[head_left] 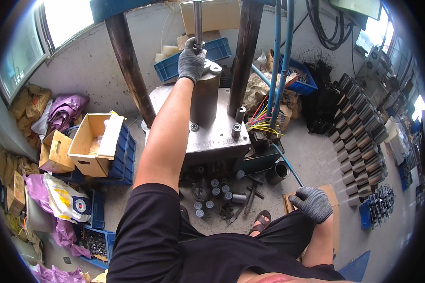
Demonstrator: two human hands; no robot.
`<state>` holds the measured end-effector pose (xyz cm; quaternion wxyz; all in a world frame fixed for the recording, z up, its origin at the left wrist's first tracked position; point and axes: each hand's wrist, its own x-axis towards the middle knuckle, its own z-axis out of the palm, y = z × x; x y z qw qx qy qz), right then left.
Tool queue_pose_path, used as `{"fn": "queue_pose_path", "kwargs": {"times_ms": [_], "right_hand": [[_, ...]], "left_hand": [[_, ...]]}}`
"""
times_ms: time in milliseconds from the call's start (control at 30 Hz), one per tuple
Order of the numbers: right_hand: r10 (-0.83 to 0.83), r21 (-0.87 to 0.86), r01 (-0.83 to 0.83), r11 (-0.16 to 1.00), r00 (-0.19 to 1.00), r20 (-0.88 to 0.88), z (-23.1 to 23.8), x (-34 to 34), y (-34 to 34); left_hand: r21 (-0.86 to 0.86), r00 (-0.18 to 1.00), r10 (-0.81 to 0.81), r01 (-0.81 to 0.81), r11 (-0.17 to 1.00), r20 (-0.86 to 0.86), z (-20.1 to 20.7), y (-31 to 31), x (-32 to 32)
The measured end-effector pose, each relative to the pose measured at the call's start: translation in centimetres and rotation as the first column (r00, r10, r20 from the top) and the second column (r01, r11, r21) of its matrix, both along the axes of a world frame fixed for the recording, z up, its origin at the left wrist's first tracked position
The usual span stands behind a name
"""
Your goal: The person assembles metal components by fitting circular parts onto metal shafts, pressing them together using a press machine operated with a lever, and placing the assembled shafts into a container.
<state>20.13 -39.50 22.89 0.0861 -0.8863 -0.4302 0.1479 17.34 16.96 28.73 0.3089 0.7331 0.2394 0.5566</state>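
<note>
Head view: press with a steel plate (pixel 212 141), dark columns (pixel 131 66) rising on either side.
Left hand: gloved left hand (pixel 191 62) appears closed around the lower end of an upright metal rod (pixel 198 21); anything smaller inside the grip cannot be told.
Rod: above the upright cylinder (pixel 204 101), which stands on the plate; its foot meets the fingers, and contact with the cylinder is hidden.
Rod handling: judged stiff, heavy and possibly slick; best held around the shaft, fingers clear of its lower end.
Cylinder handling: judged heavy and rigid, smooth-walled; hold by the outer wall, low down. A small ring (pixel 215 69) sits at its top.
Right hand: gloved right hand (pixel 311 204) wraps the near end of a slim blue lever (pixel 288 165).
Lever handling: judged stiff and light to swing; take hold at the free end.
Floor: stacked metal sleeves (pixel 359 151) stand well apart, on the right.
</note>
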Motion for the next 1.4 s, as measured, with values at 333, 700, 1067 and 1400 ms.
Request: {"fn": "queue_pose_path", "kwargs": {"times_ms": [333, 700, 1067, 1400], "right_hand": [[0.028, 0.010, -0.028, 1.000, 0.999, -0.033, 0.0, 0.7, -0.2], [0.095, 0.169, -0.105, 0.980, 0.993, 0.063, 2.2, 2.5, 1.3], [0.182, 0.087, -0.208, 0.974, 0.953, 0.242, 2.9, 2.0, 1.1], [-0.064, 0.597, -0.489, 0.636, 0.737, 0.673, 11.2, 13.2, 14.0]], "left_hand": [[-0.026, 0.999, -0.026, 0.027, 0.999, 0.030, 0.0, 0.2, -0.1], [-0.003, 0.999, 0.035, -0.035, 0.999, -0.042, 0.2, -0.2, -0.4], [0.013, 0.999, 0.021, -0.020, 1.000, -0.036, -0.1, 0.7, 0.3], [-0.009, 0.999, -0.001, 0.001, 1.000, -0.042, 0.0, 0.0, 0.4]]}}
